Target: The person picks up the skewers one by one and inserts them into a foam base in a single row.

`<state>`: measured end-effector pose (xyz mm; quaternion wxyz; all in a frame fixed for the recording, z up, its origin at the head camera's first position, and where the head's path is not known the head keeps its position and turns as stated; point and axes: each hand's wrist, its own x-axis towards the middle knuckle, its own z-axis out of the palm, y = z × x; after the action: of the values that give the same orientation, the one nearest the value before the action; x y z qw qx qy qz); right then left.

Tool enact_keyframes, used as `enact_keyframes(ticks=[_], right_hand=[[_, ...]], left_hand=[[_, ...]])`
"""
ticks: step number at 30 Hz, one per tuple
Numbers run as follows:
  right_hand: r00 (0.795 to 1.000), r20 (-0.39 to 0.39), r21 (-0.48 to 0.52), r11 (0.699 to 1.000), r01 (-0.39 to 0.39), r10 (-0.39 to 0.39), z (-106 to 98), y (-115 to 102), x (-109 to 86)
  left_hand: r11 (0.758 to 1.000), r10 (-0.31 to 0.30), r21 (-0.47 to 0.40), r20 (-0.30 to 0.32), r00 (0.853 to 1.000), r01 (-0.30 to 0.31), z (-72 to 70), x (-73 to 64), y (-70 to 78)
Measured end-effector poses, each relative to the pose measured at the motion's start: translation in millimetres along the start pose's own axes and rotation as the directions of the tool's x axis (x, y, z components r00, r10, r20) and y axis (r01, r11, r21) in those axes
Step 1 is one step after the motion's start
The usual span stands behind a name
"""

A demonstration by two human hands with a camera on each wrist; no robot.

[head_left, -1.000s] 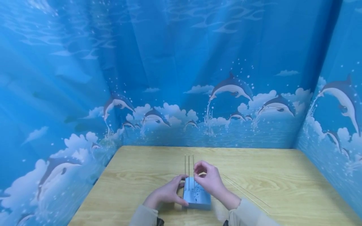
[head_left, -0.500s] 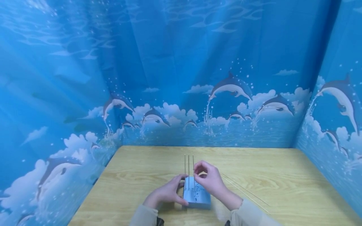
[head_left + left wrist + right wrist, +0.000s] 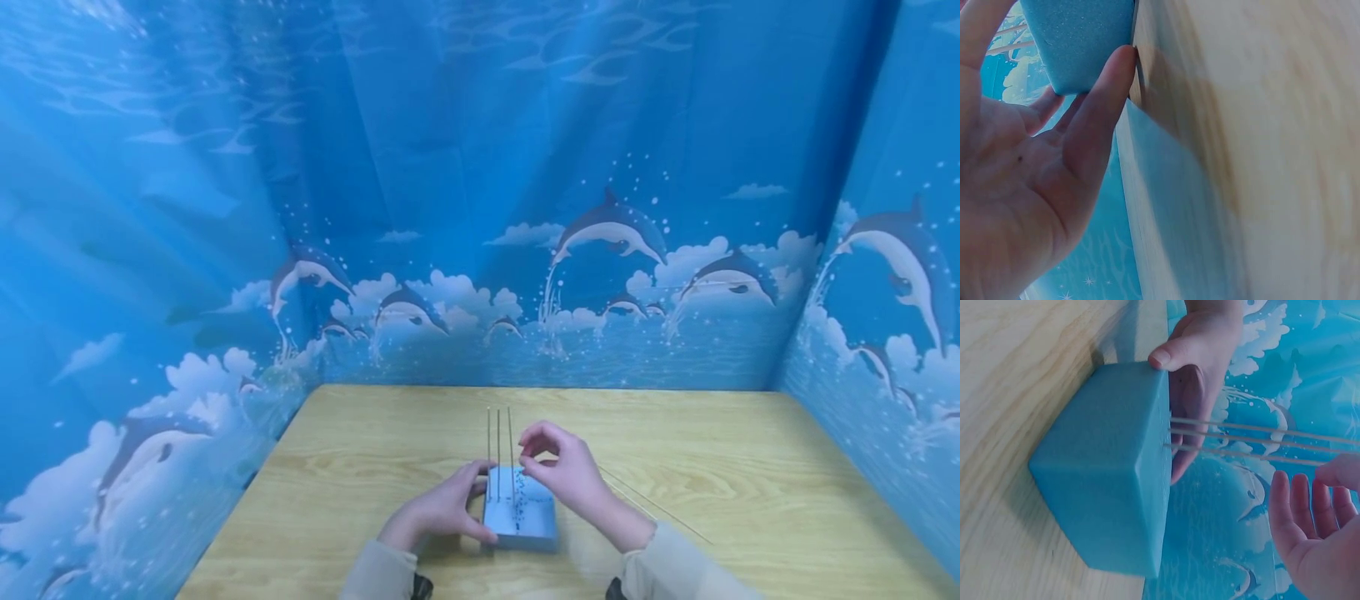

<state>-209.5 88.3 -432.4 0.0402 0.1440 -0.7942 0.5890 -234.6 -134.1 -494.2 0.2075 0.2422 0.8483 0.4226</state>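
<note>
A light blue foam block, its top dotted with small dark holes, sits on the table. Three thin wooden sticks stand upright in it, in a row toward its left side. My left hand grips the block's left side, thumb at the near corner and fingers round the far end; the left wrist view shows the thumb against the foam block. Just right of the rightmost stick, my right hand hovers above the block with loosely bent fingers and nothing in them.
Right of the block, two loose sticks lie slantwise on the wooden table, partly behind the right forearm. A blue curtain printed with dolphins encloses the table at the back and both sides.
My right hand has let go of the rightmost upright stick and shifted slightly right, leaving a small gap. The stick stays standing. The left hand keeps its hold on the block.
</note>
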Motion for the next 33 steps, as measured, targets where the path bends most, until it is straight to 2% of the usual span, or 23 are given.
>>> enact_keyframes(ticks=[5,15,23,33], right_hand=[[0.999,-0.020,0.007,0.999,-0.039,0.039,-13.6,-0.3,-0.5],[0.996,-0.074,-0.025,0.998,-0.053,0.051,-49.6,4.0,-6.5],[0.997,-0.055,-0.082,0.994,-0.066,0.062,-81.2,5.2,-16.7],[0.997,-0.021,-0.173,0.981,-0.083,0.080,-115.9,10.9,-14.2]], left_hand=[[1.000,-0.016,0.026,-0.014,1.000,0.017,-0.4,-0.6,-1.3],[0.999,-0.021,0.026,-0.007,1.000,0.021,-1.9,-1.2,-4.4],[1.000,-0.029,-0.003,-0.012,1.000,0.029,0.9,-4.8,-1.0],[1.000,-0.010,0.028,-0.009,1.000,0.010,-0.9,-1.4,-3.1]])
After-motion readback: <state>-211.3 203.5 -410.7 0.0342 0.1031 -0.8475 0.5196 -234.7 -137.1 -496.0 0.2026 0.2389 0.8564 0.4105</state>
